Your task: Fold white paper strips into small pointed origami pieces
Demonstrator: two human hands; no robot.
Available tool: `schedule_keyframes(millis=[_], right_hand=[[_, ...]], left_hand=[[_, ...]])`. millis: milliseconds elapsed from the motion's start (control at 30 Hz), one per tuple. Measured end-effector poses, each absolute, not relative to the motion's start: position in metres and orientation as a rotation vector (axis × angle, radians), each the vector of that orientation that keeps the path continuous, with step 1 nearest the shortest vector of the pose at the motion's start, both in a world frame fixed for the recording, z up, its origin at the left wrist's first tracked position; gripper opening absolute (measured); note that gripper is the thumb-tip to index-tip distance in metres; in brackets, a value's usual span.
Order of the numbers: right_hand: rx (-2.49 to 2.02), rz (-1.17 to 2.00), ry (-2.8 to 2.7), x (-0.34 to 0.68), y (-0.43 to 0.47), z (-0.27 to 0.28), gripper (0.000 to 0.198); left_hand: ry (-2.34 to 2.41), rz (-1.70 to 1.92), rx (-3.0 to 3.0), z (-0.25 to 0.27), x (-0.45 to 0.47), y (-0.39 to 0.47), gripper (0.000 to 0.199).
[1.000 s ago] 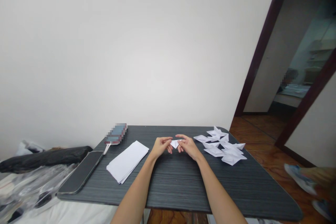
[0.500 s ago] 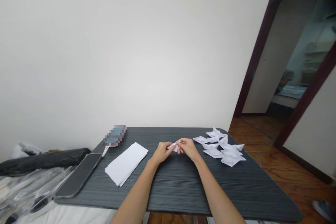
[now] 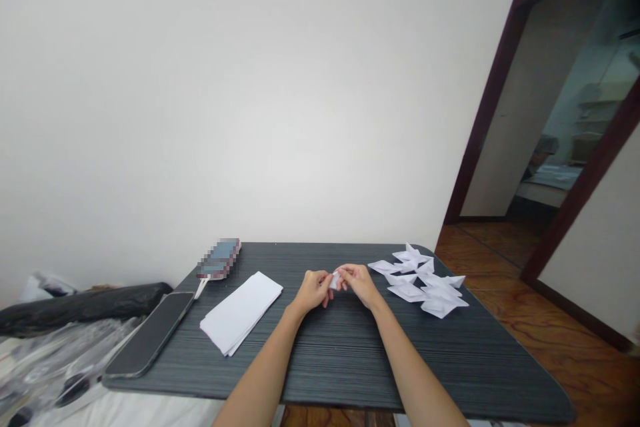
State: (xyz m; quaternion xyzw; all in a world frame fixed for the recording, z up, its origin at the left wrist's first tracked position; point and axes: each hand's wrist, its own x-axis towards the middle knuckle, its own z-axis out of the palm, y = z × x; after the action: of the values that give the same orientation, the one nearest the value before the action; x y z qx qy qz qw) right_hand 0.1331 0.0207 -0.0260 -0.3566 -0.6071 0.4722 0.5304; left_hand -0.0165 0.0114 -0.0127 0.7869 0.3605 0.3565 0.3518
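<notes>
A small piece of folded white paper [image 3: 335,279] is pinched between my two hands above the middle of the dark table [image 3: 345,353]. My left hand [image 3: 314,289] grips its left side with fingers curled. On the other side my right hand [image 3: 356,280] holds it between thumb and fingers. Much of the paper is hidden by the fingers, so its full shape does not show. Just right of my right hand lie several folded white paper boats [image 3: 440,295] in a loose cluster. Left of my left hand sits a stack of white paper sheets [image 3: 243,312].
A dark-screened phone [image 3: 153,333] lies along the table's left edge. Behind it is a blurred-out device [image 3: 220,259] with a white strap. Plastic-wrapped items [image 3: 65,353] lie beyond the left edge. A white wall [image 3: 300,113] rises behind the table; a doorway stands at right.
The fingers of my left hand have shifted on the folded paper, with lower fingers now showing beneath. Less of the paper shows between the hands. The boats and the stack have not moved.
</notes>
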Motion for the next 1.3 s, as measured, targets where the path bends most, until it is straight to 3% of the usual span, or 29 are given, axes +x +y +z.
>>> schedule_keyframes(millis=[333, 733, 1000, 1300], right_hand=[[-0.919, 1.071, -1.435, 0.137, 0.026, -0.029, 0.029], [-0.834, 1.082, -1.45, 0.127, 0.017, -0.02, 0.024], [-0.796, 1.209, -1.387, 0.12, 0.011, -0.017, 0.04], [-0.86, 0.872, -1.534, 0.123, 0.022, -0.026, 0.026]], left_hand=[[0.695, 0.838, 1.707, -0.022, -0.016, 0.019, 0.036], [0.704, 0.75, 1.556, -0.019, -0.021, 0.024, 0.048], [0.644, 0.854, 1.497, -0.012, -0.02, 0.019, 0.051], [0.698, 0.974, 1.558, -0.016, -0.011, 0.019, 0.048]])
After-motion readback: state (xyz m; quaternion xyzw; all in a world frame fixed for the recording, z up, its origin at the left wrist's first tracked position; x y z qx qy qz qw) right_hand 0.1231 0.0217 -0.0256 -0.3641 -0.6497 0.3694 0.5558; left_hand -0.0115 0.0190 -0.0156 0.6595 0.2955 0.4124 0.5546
